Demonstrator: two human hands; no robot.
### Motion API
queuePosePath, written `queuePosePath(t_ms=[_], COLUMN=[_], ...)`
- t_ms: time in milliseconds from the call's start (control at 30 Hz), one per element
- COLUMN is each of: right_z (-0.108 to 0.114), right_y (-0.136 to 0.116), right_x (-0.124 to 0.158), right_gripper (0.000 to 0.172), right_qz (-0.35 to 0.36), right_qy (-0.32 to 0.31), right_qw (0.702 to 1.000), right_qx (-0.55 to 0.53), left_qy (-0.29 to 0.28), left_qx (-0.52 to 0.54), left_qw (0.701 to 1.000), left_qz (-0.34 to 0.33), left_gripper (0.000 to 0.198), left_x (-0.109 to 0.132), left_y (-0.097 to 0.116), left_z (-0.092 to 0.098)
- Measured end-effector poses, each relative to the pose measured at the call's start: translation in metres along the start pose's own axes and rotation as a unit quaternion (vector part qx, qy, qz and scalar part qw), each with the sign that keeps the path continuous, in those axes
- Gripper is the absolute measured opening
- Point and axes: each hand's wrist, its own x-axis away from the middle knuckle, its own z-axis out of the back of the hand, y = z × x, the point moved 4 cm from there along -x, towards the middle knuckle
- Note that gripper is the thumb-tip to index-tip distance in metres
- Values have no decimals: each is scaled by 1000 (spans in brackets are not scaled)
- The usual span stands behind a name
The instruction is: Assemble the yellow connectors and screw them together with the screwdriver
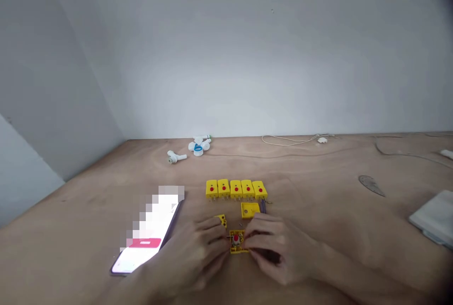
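A small opened yellow plastic case (236, 248) with a red button and fittings inside lies on the table between my hands. My left hand (203, 248) is closed, its fingertips pinching the case's left edge. From the other side, my right hand (272, 246) pinches the right edge with thumb and fingers. Just beyond the left fingertips is another yellow piece with dark holes (222, 220), partly hidden by that hand. A hollow yellow cover (249, 210) rests above the right hand, beside a dark, slim object (263, 206) whose kind I cannot tell. A tiny metal bit (240, 224) lies between them.
Several closed yellow boxes with red buttons (236, 189) stand in a row beyond. A lit phone (148, 234) lies at left. White pipe-like fittings (177, 157), a blue ring (198, 147) and a thin white cord (288, 143) are near the wall. A white flat object (435, 218) sits right.
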Motion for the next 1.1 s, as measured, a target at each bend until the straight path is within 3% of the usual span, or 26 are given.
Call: queuePosePath(t_ms=[100, 267, 367, 867, 1100], right_z=[0, 0, -1, -5, -5], right_y=[-1, 0, 2, 8, 9], right_x=[-1, -1, -1, 3, 2], right_gripper=[23, 23, 20, 17, 19], right_qz=[-23, -50, -45, -54, -56], right_qy=[-5, -8, 3, -6, -7], right_qw=[1000, 998, 999, 999, 998], right_qx=[-8, -21, -21, -9, -8], left_qy=[-15, 49, 15, -31, -24], left_qx=[20, 2, -5, 38, 42], left_qw=[1000, 991, 983, 983, 982], left_qz=[17, 128, 184, 175, 183], left_gripper=[23, 26, 30, 42, 33], left_x=[-1, 0, 2, 7, 8], left_y=[-3, -23, -36, -39, -42], left_z=[3, 10, 4, -4, -11])
